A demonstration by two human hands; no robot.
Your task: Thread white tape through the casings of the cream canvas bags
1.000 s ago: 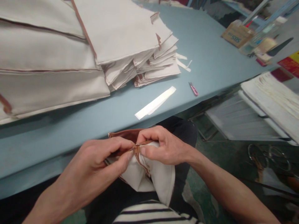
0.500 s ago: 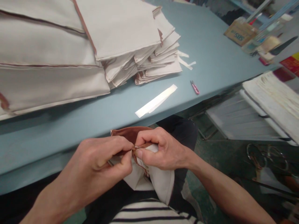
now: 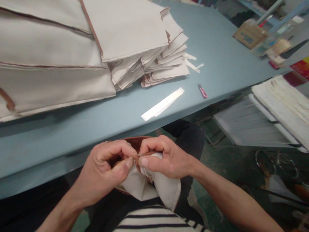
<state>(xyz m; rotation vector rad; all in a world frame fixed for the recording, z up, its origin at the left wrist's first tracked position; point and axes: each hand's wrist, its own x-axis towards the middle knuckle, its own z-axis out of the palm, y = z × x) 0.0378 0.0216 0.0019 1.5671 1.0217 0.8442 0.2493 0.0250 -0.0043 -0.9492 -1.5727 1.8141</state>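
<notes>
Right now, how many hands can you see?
2: the left hand and the right hand, side by side just in front of the table, pinching the brown-trimmed cream fabric piece.

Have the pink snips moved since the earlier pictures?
No: the snips sit at the same spot relative to the white strip and table edge; the view shifted.

Prob. sewing wkshp: stacked brn-edged fabric pcs [image 3: 130,32], thread snips [image 3: 203,91] on long tbl [image 3: 214,48].

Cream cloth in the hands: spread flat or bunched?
Bunched: the cream cloth shows uneven folds below the left hand and right hand, which pinch it.
</notes>
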